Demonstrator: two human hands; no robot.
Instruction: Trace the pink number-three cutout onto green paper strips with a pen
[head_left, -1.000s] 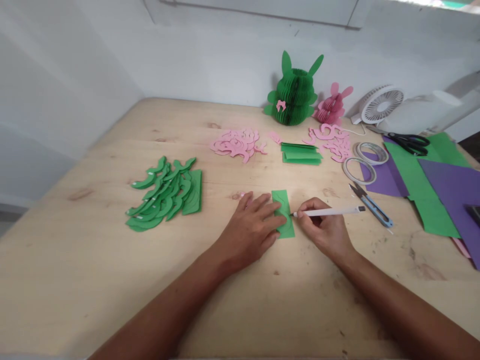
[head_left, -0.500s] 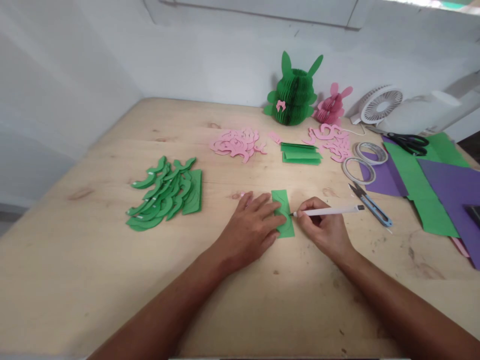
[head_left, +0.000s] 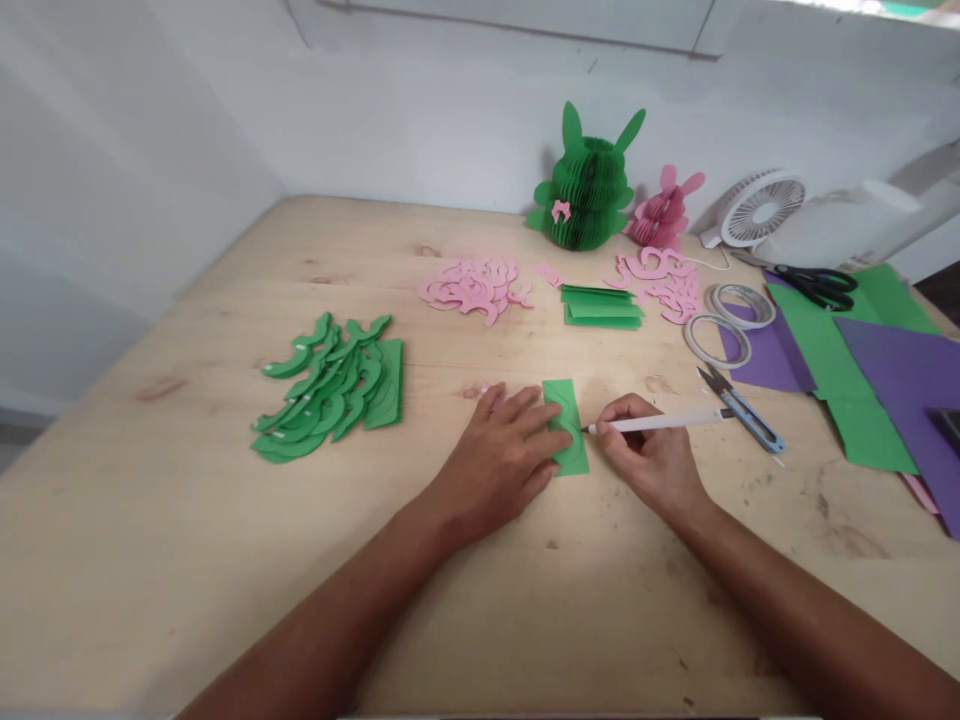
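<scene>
A small green paper strip (head_left: 574, 455) lies on the wooden table, with a curved outline drawn on it. My left hand (head_left: 502, 450) rests flat with fingers spread, two fingertips pressing on the strip's left side. In my right hand (head_left: 649, 455) is a white pen (head_left: 667, 421), pinched near its tip. The dark pen point is at the strip's right edge; whether it touches the paper I cannot tell. Left of my hands lies a pile of curved green paper pieces (head_left: 322, 395), some with white marks, partly over a green rectangle.
Pink paper scraps (head_left: 476, 287) and folded green strips (head_left: 602, 307) lie farther back. Behind them stand a green paper rabbit (head_left: 589, 195), a pink one (head_left: 660, 212) and a fan (head_left: 765, 208). Tape rolls (head_left: 718, 342), blue-handled snips (head_left: 742, 410), black scissors (head_left: 817, 285) and purple sheets (head_left: 907, 390) are at right.
The pen's back end has dipped slightly and moved a little to the right. My left hand and the green strip look unmoved.
</scene>
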